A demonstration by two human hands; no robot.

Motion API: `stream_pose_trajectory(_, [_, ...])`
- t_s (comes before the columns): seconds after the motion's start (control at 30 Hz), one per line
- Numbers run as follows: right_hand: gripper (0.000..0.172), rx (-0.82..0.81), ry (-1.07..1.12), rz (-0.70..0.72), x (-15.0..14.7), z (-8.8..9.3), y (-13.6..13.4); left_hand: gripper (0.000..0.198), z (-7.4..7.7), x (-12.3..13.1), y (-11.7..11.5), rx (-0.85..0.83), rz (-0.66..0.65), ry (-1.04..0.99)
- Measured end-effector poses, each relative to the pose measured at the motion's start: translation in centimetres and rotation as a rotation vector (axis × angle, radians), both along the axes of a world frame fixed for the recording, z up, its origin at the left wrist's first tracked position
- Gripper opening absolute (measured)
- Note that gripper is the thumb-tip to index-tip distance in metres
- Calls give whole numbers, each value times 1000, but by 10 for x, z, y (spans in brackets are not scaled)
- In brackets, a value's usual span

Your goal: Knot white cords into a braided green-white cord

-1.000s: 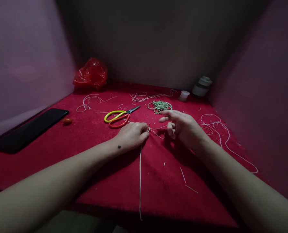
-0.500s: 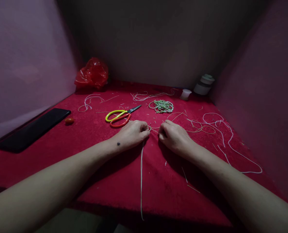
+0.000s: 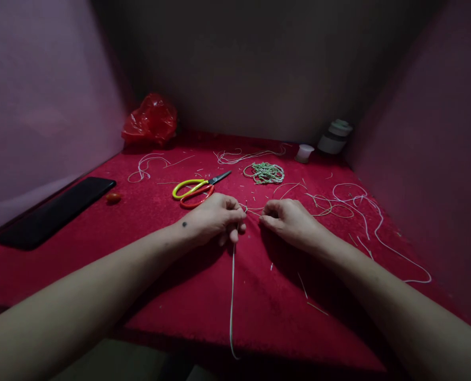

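Note:
Between my two hands runs a thin pale cord (image 3: pixel 253 212), with a small greenish knotted part near my left fingertips. My left hand (image 3: pixel 223 217) pinches the cord at that knotted part, its lower fingers curled loosely below. From beneath it a long doubled length of cord (image 3: pixel 232 296) hangs toward the table's front edge. My right hand (image 3: pixel 285 218) pinches the cord's other side between thumb and forefinger, a short gap away. Just behind my left hand lie scissors (image 3: pixel 198 190) with one yellow and one red handle.
A heap of green-and-white braided cord (image 3: pixel 268 173) lies beyond my hands on the red cloth (image 3: pixel 172 317). Loose cords (image 3: pixel 378 227) spread at right. A black phone-like slab (image 3: pixel 56 211), a small reddish oval thing (image 3: pixel 113 198), a red plastic bag (image 3: pixel 152 121), a white spool (image 3: pixel 304 153) and a lidded jar (image 3: pixel 334 137) surround them.
My left hand has rolled, so its lower fingers now show under the thumb. My right hand has turned slightly, showing thumb and forefinger pinched on the cord.

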State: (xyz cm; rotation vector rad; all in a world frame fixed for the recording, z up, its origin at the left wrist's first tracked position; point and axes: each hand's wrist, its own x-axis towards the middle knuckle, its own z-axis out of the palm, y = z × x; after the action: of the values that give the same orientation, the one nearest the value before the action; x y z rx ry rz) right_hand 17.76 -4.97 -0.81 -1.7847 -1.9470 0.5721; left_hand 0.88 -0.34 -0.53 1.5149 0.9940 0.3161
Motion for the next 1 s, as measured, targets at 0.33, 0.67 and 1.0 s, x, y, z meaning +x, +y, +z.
stream_pose_trajectory(0.33, [15, 221, -32, -45, 1, 0, -1, 22, 6, 4, -13, -550, 97, -195])
stream_pose_trajectory(0.67, [17, -258, 898, -79, -5, -5, -5, 21, -18, 5, -9, -655, -81, -533])
stream_pose_trajectory(1.0, [11, -299, 1100, -121, -3, -9, -2, 10, 5, 4, -16, -405, -214, -106])
